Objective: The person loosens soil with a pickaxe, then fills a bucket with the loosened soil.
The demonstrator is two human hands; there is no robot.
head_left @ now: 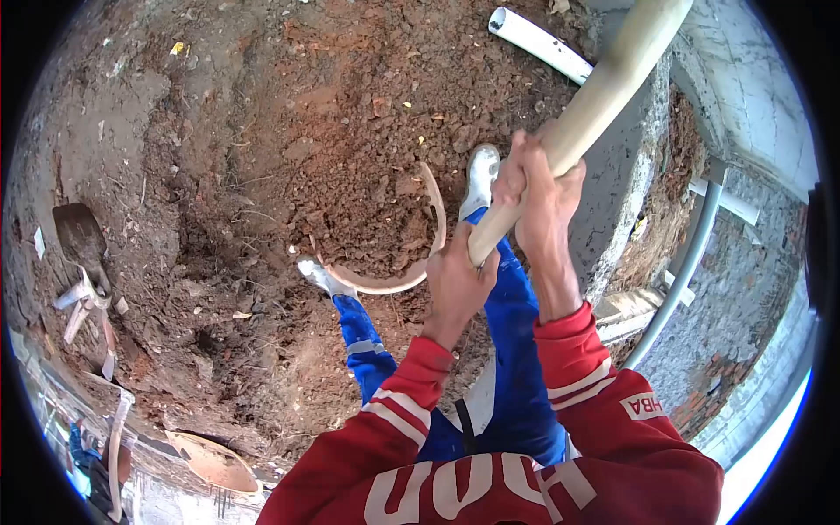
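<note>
A thick pale wooden pole (604,87) runs from my hands up to the top right and out of view. My left hand (457,284) is wrapped round its lower end, near my knees. Higher up the pole, my right hand (544,188) grips it with bent fingers. Beyond my left hand, a curved, broken rim piece (385,284) lies on the reddish loose soil (367,219), between my two boots.
A white pipe (541,45) lies at the top. To the right are a concrete edge (626,201) and a grey pipe (682,276). A shovel (80,236) rests at the far left. An orange basin (213,462) and a person (83,455) are at the lower left.
</note>
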